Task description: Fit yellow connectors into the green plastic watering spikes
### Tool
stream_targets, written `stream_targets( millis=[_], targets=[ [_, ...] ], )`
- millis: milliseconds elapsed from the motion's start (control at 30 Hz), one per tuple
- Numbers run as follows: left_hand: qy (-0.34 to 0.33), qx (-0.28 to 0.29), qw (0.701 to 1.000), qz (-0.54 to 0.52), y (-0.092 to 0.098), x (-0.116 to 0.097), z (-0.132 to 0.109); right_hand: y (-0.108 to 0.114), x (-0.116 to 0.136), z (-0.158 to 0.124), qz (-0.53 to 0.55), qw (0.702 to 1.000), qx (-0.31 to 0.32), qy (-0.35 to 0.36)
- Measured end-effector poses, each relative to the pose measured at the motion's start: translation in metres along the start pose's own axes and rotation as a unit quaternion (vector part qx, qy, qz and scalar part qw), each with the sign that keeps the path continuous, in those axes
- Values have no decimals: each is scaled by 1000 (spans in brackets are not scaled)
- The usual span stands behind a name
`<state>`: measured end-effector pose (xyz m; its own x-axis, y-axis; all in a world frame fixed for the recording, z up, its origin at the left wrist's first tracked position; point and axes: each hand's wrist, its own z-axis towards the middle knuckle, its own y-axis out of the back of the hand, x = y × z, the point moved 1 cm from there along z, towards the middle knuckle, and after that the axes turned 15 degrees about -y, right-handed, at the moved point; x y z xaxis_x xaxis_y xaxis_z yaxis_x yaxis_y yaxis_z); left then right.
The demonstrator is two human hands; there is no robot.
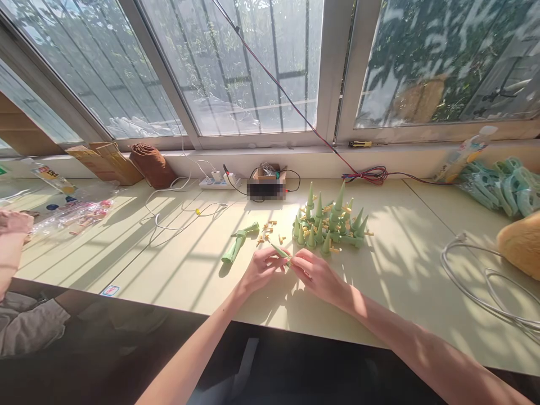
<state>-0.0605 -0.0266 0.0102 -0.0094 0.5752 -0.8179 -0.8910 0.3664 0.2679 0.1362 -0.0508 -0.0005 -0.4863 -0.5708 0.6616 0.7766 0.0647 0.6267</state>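
My left hand (262,269) is closed on a slim green cone (280,251), whose tip points up and to the left. At the cone's lower end, the fingers of my right hand (314,272) are pinched together; what they hold is too small to make out. Behind my right hand stand several green cones (319,209) in a cluster, many with small orange pieces sticking out. Small loose orange pieces (269,226) lie just beyond my left hand. To their left, green tube-shaped parts (237,245) lie on the table.
On the pale table (177,275) a power strip (217,181) and a brown pouch (151,165) sit near the window. Coiled grey cable (468,281) and bagged green parts (506,183) are at right. Another person's hand (14,222) is at far left.
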Motion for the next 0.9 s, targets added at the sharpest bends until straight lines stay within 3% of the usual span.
stream_targets(
  millis=[200,400,900],
  targets=[
    [-2,-17,1000,-26,-1,0,1,-3,-1,0,-7,998,-60,-28],
    [-1,1,999,-39,-1,-3,0,-6,-7,-1,-1,993,-118,-29],
    [21,-7,1000,-23,1,-12,3,-3,-3,-2,15,995,-100,5]
  ],
)
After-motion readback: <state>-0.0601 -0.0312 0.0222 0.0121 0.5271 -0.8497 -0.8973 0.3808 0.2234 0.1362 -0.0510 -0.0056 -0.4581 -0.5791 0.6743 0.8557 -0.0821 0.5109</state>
